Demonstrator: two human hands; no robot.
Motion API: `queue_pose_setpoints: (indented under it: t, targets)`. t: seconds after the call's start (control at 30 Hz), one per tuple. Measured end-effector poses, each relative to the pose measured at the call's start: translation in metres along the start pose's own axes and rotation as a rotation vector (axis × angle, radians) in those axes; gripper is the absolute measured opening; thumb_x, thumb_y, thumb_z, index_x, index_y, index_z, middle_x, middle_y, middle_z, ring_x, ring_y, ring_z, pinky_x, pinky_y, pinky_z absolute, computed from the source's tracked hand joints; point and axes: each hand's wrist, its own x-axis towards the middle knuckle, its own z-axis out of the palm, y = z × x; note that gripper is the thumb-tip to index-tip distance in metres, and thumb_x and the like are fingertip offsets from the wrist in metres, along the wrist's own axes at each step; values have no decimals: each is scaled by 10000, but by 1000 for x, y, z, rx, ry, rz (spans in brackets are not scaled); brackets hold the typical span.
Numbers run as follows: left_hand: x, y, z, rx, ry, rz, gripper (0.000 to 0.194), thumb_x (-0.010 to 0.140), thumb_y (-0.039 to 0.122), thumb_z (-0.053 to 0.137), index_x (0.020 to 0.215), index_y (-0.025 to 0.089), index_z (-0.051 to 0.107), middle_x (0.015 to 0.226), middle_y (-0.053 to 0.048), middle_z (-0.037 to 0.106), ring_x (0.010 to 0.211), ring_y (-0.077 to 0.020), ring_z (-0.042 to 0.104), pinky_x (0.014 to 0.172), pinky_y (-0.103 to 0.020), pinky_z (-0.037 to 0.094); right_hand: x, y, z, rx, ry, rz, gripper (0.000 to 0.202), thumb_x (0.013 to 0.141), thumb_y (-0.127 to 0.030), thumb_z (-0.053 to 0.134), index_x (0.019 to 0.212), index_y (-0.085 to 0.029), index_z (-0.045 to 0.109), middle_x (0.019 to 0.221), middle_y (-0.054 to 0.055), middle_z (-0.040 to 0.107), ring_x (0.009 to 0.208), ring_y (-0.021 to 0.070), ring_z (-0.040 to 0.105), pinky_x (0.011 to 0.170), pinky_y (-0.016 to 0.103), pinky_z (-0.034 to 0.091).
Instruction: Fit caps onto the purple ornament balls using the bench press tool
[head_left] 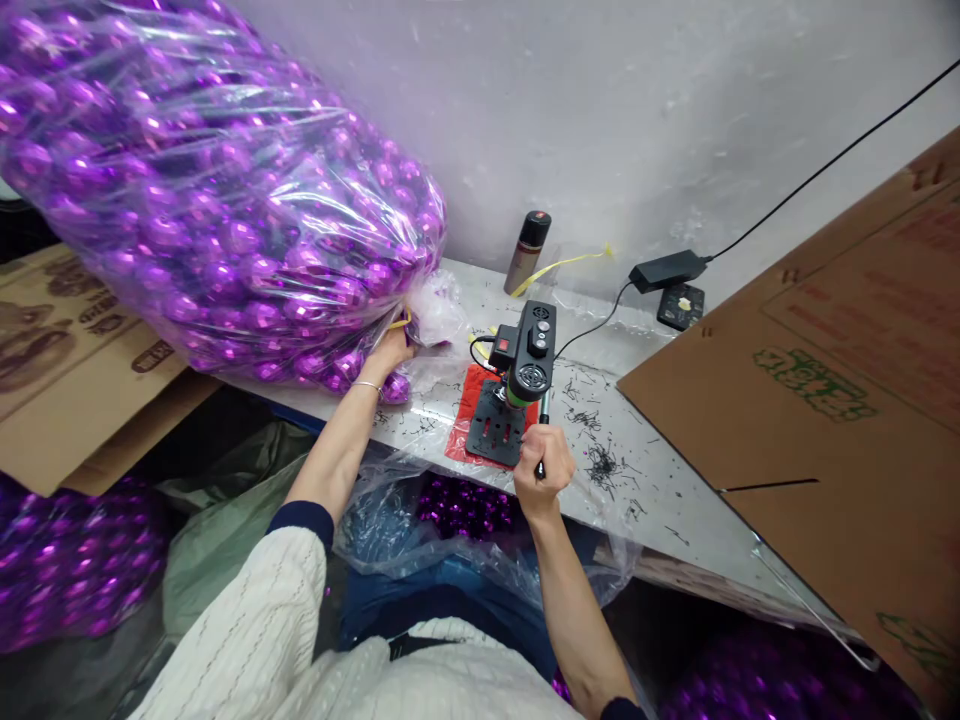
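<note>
My right hand (545, 462) is closed around the black-tipped lever (543, 418) of a small black bench machine (534, 350). The machine's slotted base plate (491, 430) lies on a red sheet (459, 436) on the table. My left hand (394, 345) reaches into the opening of a big clear plastic bag (247, 210) full of shiny purple balls; its fingers are hidden by the plastic and balls. Loose purple balls (395, 388) sit beside the left wrist.
A spray can (527, 252) and a power adapter (670, 270) stand near the wall. Cardboard boxes flank the table (652, 470) at right (847, 400) and left (82, 370). Black scraps (602, 464) litter the tabletop. An open plastic bag of purple balls (469, 505) hangs at the front edge.
</note>
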Motion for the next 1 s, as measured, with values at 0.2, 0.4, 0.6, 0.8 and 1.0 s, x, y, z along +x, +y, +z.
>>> queue_pose_setpoints:
  t: [0.2, 0.4, 0.6, 0.8, 1.0]
  targets:
    - [-20, 4, 0, 105, -151, -39, 576, 671, 178, 759, 1209, 50, 599, 1168, -277, 658, 1206, -412, 593, 1052, -466, 421, -1, 3, 1, 6, -11, -13, 214, 920, -103, 455, 747, -214, 517, 682, 5, 572, 641, 124, 546, 622, 267, 430]
    - [-55, 32, -6, -183, -117, 82, 578, 699, 339, 813, 1215, 164, 620, 1079, -114, 688, 1078, -319, 647, 977, -401, 482, 1, 1, 0, 2, -21, -36, 213, 920, -97, 450, 752, -211, 517, 677, 5, 568, 640, 121, 538, 618, 258, 428]
    - [-134, 69, -7, -1096, -181, -142, 705, 744, 383, 792, 1373, 234, 512, 1096, -75, 678, 771, -162, 683, 736, -288, 536, 8, 0, -3, -16, -25, -75, 215, 912, -73, 464, 753, -211, 506, 667, -4, 554, 635, 113, 519, 612, 246, 414]
    - [-196, 78, 28, -1627, -325, -480, 370, 858, 399, 690, 1139, 166, 633, 1013, -97, 726, 836, -184, 715, 736, -286, 568, 23, -2, -7, -20, -27, -54, 234, 928, -106, 469, 724, -211, 513, 640, -8, 566, 614, 112, 543, 597, 257, 403]
    - [-201, 83, 51, -1678, -344, -563, 356, 841, 323, 725, 1159, 212, 608, 1033, -57, 733, 884, -186, 742, 774, -280, 585, 37, -4, -11, -50, -52, -43, 270, 953, -146, 454, 695, -216, 494, 601, -18, 542, 570, 100, 520, 581, 259, 387]
